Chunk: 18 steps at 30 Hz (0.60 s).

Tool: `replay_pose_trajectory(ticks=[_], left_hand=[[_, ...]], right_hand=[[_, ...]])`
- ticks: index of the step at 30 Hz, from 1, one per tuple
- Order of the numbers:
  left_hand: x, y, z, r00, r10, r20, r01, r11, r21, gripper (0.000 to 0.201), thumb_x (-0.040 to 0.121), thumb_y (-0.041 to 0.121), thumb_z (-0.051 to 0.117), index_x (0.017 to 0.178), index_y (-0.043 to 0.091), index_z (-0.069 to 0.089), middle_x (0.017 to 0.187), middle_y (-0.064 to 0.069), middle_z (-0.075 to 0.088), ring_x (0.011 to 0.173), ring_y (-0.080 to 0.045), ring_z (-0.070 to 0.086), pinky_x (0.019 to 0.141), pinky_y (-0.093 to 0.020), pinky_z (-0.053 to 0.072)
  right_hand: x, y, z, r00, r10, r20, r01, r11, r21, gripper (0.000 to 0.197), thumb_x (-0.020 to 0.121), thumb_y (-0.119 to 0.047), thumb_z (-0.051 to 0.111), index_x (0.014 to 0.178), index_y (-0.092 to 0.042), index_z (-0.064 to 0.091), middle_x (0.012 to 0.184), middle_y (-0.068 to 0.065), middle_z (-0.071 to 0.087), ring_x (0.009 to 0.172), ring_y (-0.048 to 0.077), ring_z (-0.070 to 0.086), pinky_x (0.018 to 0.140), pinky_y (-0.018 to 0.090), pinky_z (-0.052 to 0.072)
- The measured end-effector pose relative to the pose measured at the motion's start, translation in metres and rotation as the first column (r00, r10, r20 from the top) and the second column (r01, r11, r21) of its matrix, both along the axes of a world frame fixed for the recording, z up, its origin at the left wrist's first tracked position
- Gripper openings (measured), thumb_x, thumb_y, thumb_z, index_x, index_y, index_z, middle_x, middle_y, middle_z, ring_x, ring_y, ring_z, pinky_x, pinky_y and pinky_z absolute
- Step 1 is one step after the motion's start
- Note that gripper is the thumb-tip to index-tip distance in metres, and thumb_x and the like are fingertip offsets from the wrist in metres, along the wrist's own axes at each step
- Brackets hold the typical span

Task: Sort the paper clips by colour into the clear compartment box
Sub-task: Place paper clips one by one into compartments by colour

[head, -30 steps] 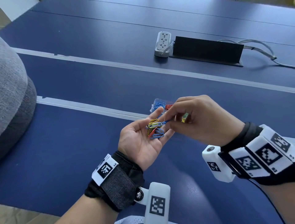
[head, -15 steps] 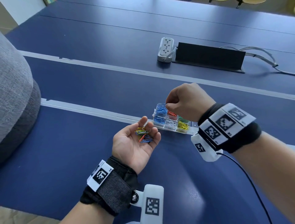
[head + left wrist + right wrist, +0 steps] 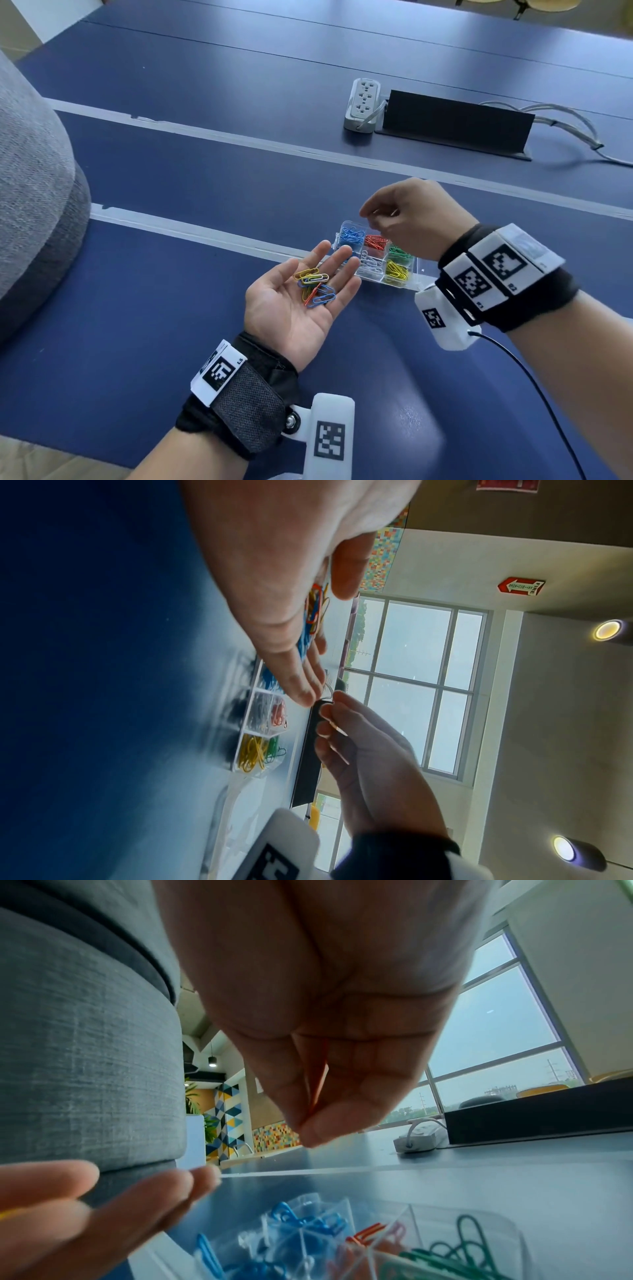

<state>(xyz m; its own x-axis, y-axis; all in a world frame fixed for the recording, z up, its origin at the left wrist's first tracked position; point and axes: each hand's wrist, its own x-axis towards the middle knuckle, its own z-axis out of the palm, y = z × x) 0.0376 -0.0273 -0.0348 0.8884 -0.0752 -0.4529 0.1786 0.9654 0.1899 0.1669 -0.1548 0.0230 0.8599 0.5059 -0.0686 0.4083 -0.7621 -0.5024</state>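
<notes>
On the dark blue table (image 3: pixel 144 342), the right hand (image 3: pixel 407 219) has lifted off the clear plastic compartment box (image 3: pixel 407 279) with fingers loosely curled and empty, while the flat, palm-up left hand (image 3: pixel 294 301) cradles unsorted coloured wire paper clips (image 3: pixel 313 286), so another pick likely follows.

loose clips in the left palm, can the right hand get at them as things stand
Probably yes: the left hand lies palm up with the loose clips uncovered, and the right hand hovers close by, above the compartment box.

"FIRE" on a red arrow sign (image 3: pixel 521 586) (upside down); "LS" on the left wrist tag (image 3: pixel 219 371)
</notes>
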Motion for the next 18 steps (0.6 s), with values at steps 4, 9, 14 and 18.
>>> replay_pose_trajectory(ticks=[4, 9, 14, 18], left_hand=[[0.002, -0.003, 0.002, 1.0, -0.007, 0.03, 0.007, 1.0, -0.007, 0.047, 0.078, 0.003, 0.04, 0.123, -0.001, 0.054, 0.12, -0.024, 0.063, 0.108, -0.037, 0.063, 0.091, -0.049, 0.049], [0.005, -0.009, 0.008, 0.999, 0.019, 0.05, -0.019, 1.0, -0.004, 0.048, 0.076, 0.002, 0.039, 0.12, -0.003, 0.055, 0.102, -0.023, 0.069, 0.084, -0.034, 0.069, 0.07, -0.04, 0.06], [0.004, -0.012, 0.014, 0.999, 0.036, -0.005, -0.036, 0.999, -0.019, 0.042, 0.091, 0.01, 0.031, 0.125, -0.001, 0.055, 0.093, -0.021, 0.069, 0.061, -0.03, 0.065, 0.044, -0.026, 0.049], [0.004, -0.014, 0.016, 0.998, 0.055, 0.001, -0.055, 0.997, -0.054, 0.042, 0.093, 0.012, 0.031, 0.124, -0.003, 0.055, 0.097, -0.024, 0.069, 0.062, -0.029, 0.068, 0.046, -0.025, 0.052]], right_hand=[[-0.024, -0.009, 0.012, 0.991, 0.133, 0.021, -0.134, 0.987, 0.083, 0.014, 0.08, -0.014, 0.064, 0.084, -0.022, 0.074, 0.067, -0.012, 0.066, 0.06, 0.003, 0.061, 0.062, 0.007, 0.044], [-0.059, -0.007, 0.016, 0.937, 0.35, 0.013, -0.35, 0.936, -0.028, 0.014, 0.078, -0.031, 0.068, 0.088, -0.024, 0.073, 0.075, -0.007, 0.065, 0.065, 0.011, 0.056, 0.067, 0.029, 0.049], [-0.067, -0.002, 0.005, 0.955, 0.297, 0.005, -0.294, 0.946, -0.138, 0.021, 0.074, -0.042, 0.065, 0.084, -0.023, 0.07, 0.087, -0.003, 0.067, 0.081, 0.02, 0.06, 0.074, 0.036, 0.05], [-0.073, 0.002, -0.003, 0.961, 0.275, 0.036, -0.268, 0.953, -0.138, 0.018, 0.079, -0.035, 0.059, 0.087, -0.024, 0.07, 0.092, -0.002, 0.064, 0.085, 0.023, 0.058, 0.074, 0.039, 0.05]])
